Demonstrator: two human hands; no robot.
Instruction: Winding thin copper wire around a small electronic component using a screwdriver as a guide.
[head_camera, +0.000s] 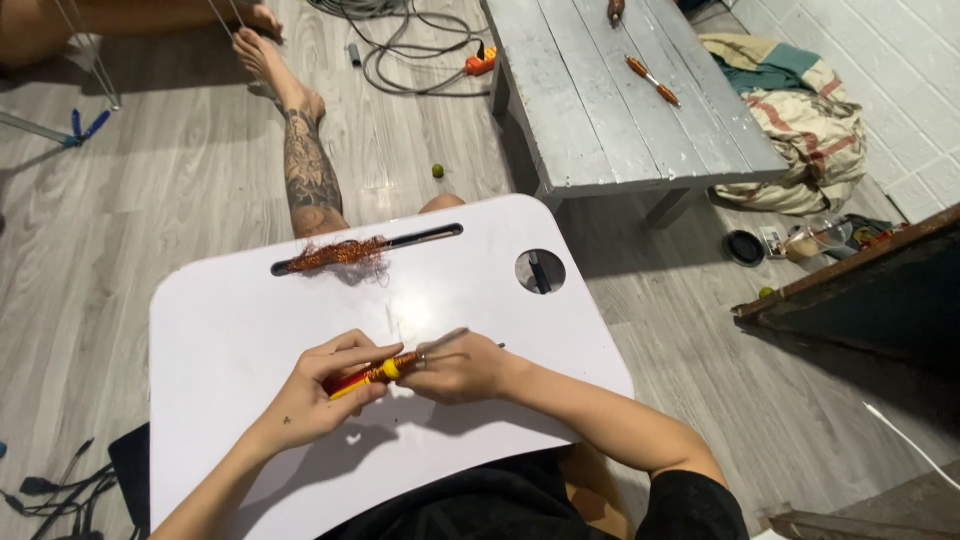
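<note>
Left hand (320, 395) is gripping the red-and-yellow screwdriver (365, 375) by its handle just above the white desk (230, 340) — keeping it steady, looks like. Right hand (460, 367) fingers are pinching the metal end, probably some wire too. Copper tangle (338, 254) is sitting by the slot.

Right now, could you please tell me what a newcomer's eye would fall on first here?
Both hands, the left hand and right hand, meet at the centre of the white plastic lap tray, holding a red-and-yellow-handled tool. A tangle of fine copper wire lies at the tray's far edge.
</note>
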